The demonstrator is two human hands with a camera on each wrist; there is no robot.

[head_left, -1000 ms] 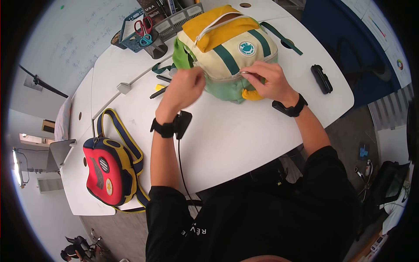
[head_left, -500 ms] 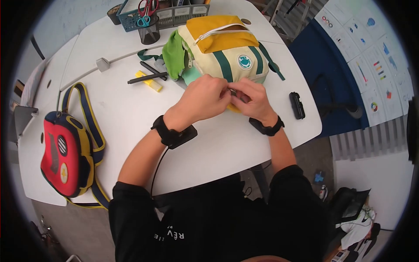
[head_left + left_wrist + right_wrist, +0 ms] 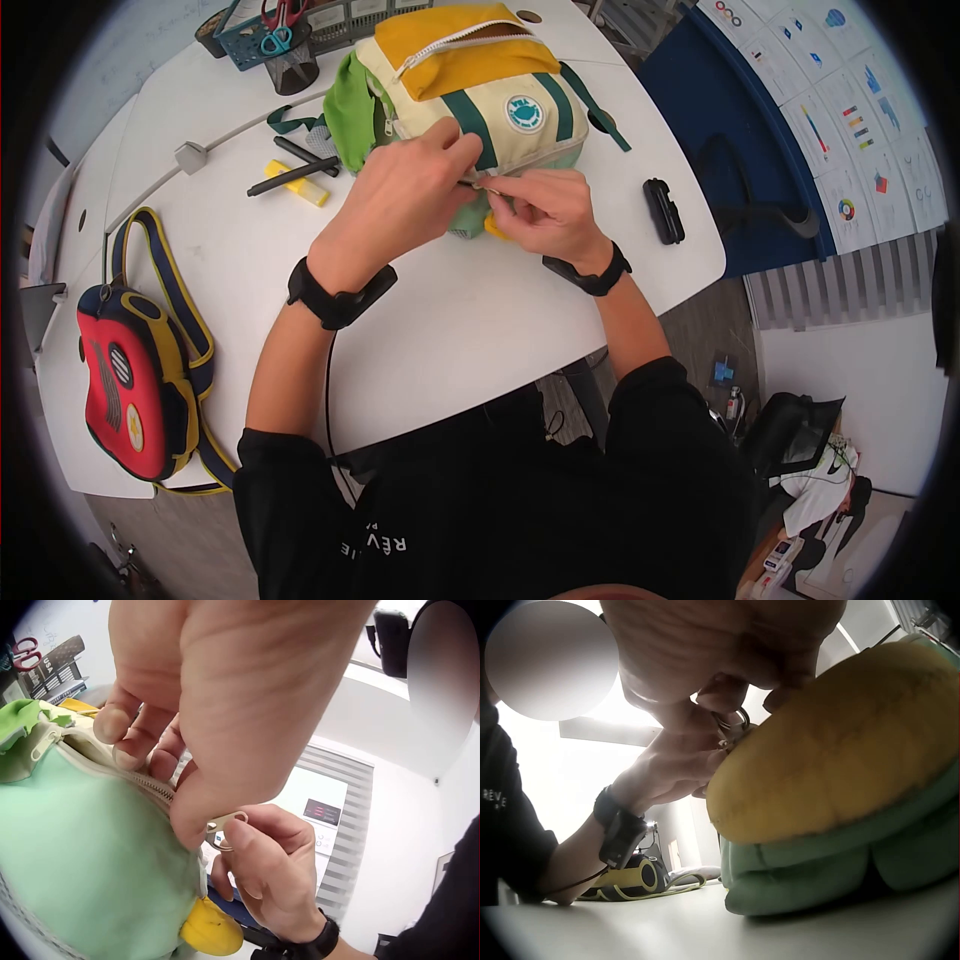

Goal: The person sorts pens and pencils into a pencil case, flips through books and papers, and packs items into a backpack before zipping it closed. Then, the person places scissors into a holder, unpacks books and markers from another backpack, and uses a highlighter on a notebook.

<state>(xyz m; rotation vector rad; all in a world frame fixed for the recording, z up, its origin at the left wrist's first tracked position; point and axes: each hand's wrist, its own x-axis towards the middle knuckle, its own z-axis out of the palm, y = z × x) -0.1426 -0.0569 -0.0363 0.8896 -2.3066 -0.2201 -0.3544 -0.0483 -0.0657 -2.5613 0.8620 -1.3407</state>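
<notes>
A cream, mint-green and yellow backpack (image 3: 420,105) lies on the table, a zipper (image 3: 154,787) running along its near side. My left hand (image 3: 400,185) is at that zipper, its thumb and fingers pinching the zipper slider end, where a beige pull tab (image 3: 229,820) sticks out. My right hand (image 3: 555,208) meets it from the right and pinches a metal ring (image 3: 741,718) against the tab. Whether the ring passes through the tab's hole I cannot tell. Just below the hands, a rounded yellow part (image 3: 214,930) juts from the backpack.
On the left lies a red and navy children's backpack (image 3: 125,380). Black pens (image 3: 290,178) and a yellow highlighter (image 3: 305,188) are beside the backpack. A black case (image 3: 663,210) sits at the right. Behind stand a mesh cup (image 3: 292,72) with scissors and a grey organizer (image 3: 345,22).
The hands were apart, the right one holding a small metal thing; the left came over to join it at the zipper. The head view has shifted, so the table appears moved left.
</notes>
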